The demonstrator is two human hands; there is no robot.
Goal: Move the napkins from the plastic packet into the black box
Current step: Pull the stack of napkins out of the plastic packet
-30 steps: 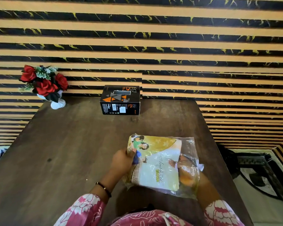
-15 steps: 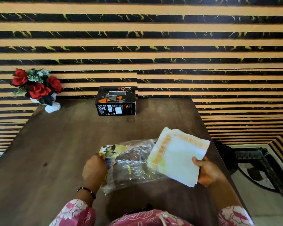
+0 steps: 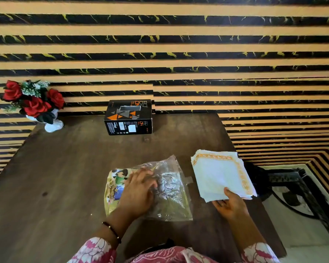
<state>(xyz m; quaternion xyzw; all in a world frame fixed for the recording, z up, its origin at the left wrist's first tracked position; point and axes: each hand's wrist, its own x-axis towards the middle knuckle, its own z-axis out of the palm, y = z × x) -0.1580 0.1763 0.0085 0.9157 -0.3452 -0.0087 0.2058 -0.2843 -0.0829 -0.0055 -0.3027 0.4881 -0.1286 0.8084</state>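
At the bottom of the frame the person wears a garment in pink and white — a bold floral print, with deep pink blooms on a paler ground. The left sleeve [image 3: 95, 251] ends short of the wrist, where a thin dark bracelet [image 3: 112, 231] with small pale beads circles the arm. The right sleeve [image 3: 260, 253] — same print — shows at lower right.

Bare tabletop [image 3: 68, 168] stretches between the black box [image 3: 128, 117] and the plastic packet [image 3: 171, 188] nearer the person. Left of the box stands a rose vase [image 3: 52, 124]; behind it, the striped wall [image 3: 197, 59] closes off passage.
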